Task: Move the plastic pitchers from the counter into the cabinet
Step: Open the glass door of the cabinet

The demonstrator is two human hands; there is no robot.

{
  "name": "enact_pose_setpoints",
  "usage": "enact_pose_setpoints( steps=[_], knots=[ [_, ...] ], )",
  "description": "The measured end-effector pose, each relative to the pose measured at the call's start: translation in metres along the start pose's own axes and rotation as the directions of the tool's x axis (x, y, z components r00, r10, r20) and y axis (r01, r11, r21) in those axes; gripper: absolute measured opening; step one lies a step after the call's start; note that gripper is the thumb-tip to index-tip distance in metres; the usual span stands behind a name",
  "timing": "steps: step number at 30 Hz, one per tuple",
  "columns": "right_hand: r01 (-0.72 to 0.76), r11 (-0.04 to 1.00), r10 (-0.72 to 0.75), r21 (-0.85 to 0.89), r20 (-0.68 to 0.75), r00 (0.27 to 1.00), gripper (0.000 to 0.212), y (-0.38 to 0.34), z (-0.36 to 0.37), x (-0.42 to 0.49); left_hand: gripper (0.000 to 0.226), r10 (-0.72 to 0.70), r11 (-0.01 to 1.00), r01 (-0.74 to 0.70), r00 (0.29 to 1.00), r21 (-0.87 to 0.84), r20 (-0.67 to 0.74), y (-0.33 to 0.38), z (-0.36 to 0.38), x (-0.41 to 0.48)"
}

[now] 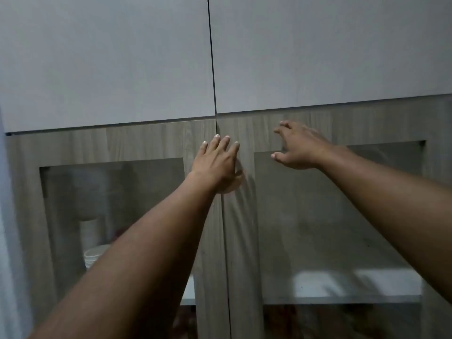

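A wood-grain cabinet fills the view, its two glass-paned doors closed. My left hand (216,162) lies flat against the left door (146,143) near the centre seam, fingers spread and pointing up. My right hand (297,148) is raised in front of the top rail of the right door (367,123), fingers apart and holding nothing. Whether it touches the door I cannot tell. No pitcher and no counter are in view.
Behind the left glass pane stand white stacked bowls (94,256) and a pale tall container (89,231). A white shelf (342,287) shows behind the right pane. Plain grey upper doors (110,57) sit above the wood-grain doors.
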State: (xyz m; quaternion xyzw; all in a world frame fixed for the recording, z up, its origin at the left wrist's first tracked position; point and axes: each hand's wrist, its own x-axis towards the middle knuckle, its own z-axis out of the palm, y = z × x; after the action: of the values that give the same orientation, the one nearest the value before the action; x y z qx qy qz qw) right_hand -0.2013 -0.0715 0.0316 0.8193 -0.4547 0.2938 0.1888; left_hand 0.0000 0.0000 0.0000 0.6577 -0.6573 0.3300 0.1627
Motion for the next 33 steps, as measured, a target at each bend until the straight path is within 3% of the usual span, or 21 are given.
enact_pose_setpoints(
  steps=[5, 11, 16, 19, 24, 28, 33],
  knots=[
    [0.086, 0.993, -0.1, -0.086, -0.186, 0.977, 0.072, 0.001, 0.01, 0.036, 0.094, -0.051, 0.997, 0.057, 0.994, 0.056, -0.1, -0.007, 0.013, 0.043],
    [0.109, 0.984, -0.149, -0.143, -0.305, 0.941, 0.063, 0.008, 0.019, 0.055, 0.122, -0.049, 0.993, 0.069, 0.979, 0.097, -0.196, -0.005, 0.008, 0.069],
    [0.039, 0.999, -0.037, 0.003, -0.26, 0.965, 0.048, -0.004, 0.003, 0.053, 0.109, -0.082, 0.988, 0.098, 0.987, 0.117, -0.137, 0.002, -0.021, 0.065],
    [0.033, 0.997, -0.009, 0.073, -0.311, 0.95, 0.041, -0.012, -0.004, 0.043, 0.103, -0.101, 0.988, 0.115, 0.986, 0.101, -0.133, 0.008, -0.04, 0.052],
    [0.054, 0.976, 0.047, 0.21, -0.449, 0.892, 0.036, -0.016, -0.027, 0.01, 0.102, -0.095, 0.995, 0.091, 0.97, -0.029, -0.222, 0.019, -0.076, 0.012],
    [0.028, 0.965, 0.133, 0.259, -0.581, 0.803, 0.043, -0.027, -0.047, -0.021, 0.085, -0.079, 0.985, 0.021, 0.937, -0.172, -0.341, 0.038, -0.108, -0.027],
    [0.05, 0.931, 0.209, 0.362, -0.639, 0.74, 0.043, -0.018, -0.089, -0.068, 0.053, -0.145, 0.838, -0.19, 0.827, -0.512, -0.543, 0.075, -0.139, -0.068]
  ],
)
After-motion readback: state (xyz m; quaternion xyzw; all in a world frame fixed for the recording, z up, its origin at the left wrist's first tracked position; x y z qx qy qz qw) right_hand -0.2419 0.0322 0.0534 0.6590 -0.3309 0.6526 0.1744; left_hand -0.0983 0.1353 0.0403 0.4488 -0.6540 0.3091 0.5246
